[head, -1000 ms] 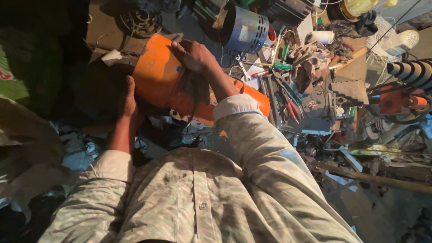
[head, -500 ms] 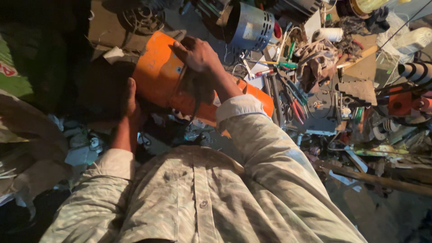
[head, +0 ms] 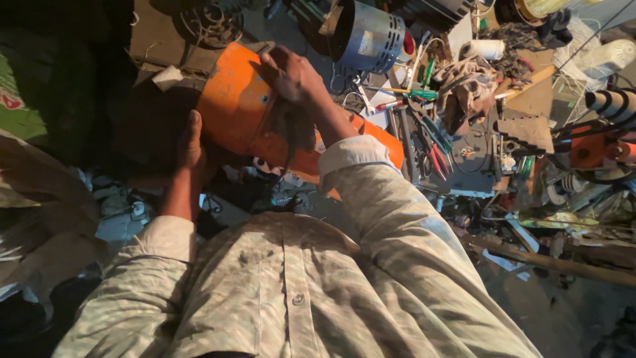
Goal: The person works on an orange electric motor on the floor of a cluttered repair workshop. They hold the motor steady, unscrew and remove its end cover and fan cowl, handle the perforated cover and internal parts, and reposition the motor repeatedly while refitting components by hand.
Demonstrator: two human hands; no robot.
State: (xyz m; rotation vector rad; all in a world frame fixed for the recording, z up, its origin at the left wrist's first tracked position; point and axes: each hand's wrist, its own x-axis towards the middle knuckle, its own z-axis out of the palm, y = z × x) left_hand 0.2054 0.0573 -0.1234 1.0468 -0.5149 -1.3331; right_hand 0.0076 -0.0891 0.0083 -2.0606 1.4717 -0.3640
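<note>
Clutter crowded the bench on every side of the hands. The left hand [head: 191,147] lay flat against the near left edge of an orange housing [head: 235,106], fingers spread on its side and bracing it rather than closing round anything. The right hand [head: 291,74] rested on top of the same housing, fingers curled on a dark rag [head: 291,126] that hung down over the orange face — pressed to it, so far as the view showed.

Just beyond the right hand stood a grey ribbed motor casing [head: 374,36], its slotted end turned toward the camera. To the right of that hand lay a scatter of hand tools — a green-handled screwdriver [head: 414,93] and red-handled pliers [head: 437,159] among them — with a crumpled brown cloth [head: 467,89] heaped over part of the pile. Farther right sat an orange power tool [head: 593,149], half buried under cables. Near the right elbow a wooden stick [head: 556,262] ran across the floor. The sleeves of a pale patterned shirt [head: 285,292] hid the lower part of the housing and whatever sat beneath it.
</note>
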